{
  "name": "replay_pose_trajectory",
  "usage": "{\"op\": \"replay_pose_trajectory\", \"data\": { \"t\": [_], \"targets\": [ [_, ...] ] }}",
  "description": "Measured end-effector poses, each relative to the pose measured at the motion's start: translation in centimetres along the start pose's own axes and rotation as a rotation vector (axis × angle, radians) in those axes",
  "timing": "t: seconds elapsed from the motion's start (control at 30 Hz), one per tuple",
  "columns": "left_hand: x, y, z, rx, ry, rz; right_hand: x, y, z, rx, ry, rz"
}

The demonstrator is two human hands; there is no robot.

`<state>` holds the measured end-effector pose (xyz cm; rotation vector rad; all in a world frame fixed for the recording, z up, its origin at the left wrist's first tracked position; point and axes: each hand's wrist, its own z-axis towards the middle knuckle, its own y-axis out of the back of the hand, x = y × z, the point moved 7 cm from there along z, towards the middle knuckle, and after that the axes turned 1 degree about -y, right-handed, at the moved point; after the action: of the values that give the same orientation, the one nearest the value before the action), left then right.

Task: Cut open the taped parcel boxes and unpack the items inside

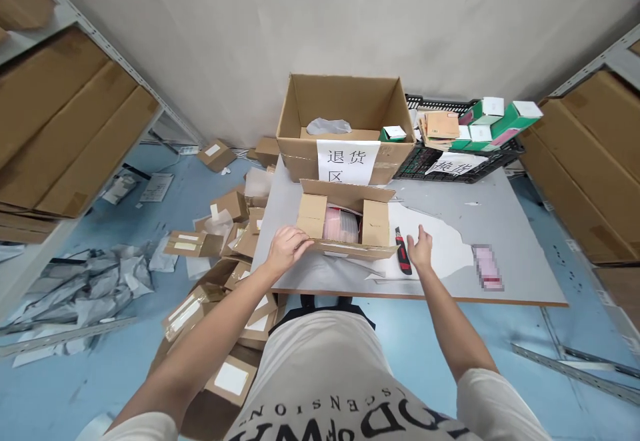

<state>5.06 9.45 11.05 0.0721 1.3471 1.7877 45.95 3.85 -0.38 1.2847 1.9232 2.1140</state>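
Observation:
A small cardboard box [376, 222] stands on the table with its long flaps raised and its short end flaps folded inward. Between those end flaps shows a pink item with a clear wrapping [340, 225]; its kind is hard to make out. My left hand [289, 249] holds the front flap at its left corner, fingers bent over the edge. To the right of the box lies a red and black utility knife [403, 252]. Just beyond the knife, my right hand [421, 247] hovers with thumb and fingers apart, holding nothing.
Behind stands a large open carton [300, 151] with a paper sign. A black crate [463, 173] beside it holds green-white boxes. White paper [440, 234] and a blurred pink phone-like item [487, 267] lie on the table [530, 254]. Discarded boxes [235, 374] crowd the floor at left.

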Motion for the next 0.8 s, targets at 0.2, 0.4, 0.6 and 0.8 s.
{"op": "replay_pose_trajectory", "data": {
  "t": [0.2, 0.4, 0.6, 0.8],
  "targets": [
    [-1.9, -0.2, -4.9, 0.137, -0.115, 0.005, 9.0, 3.4, -1.0, 0.369, 0.207, 0.196],
    [-3.0, -1.8, -7.8, 0.202, -0.047, -0.07, 13.7, -1.6, -5.1, 0.374, 0.17, -0.257],
    [0.6, -2.5, -1.5, 0.102, 0.509, 0.106, 14.6, -5.2, -6.2, 0.291, 0.087, -0.335],
    [3.1, -7.1, 2.4, 0.338, 0.814, 0.049, 15.4, -4.5, -6.6, 0.276, 0.092, -0.282]
  ]
}}
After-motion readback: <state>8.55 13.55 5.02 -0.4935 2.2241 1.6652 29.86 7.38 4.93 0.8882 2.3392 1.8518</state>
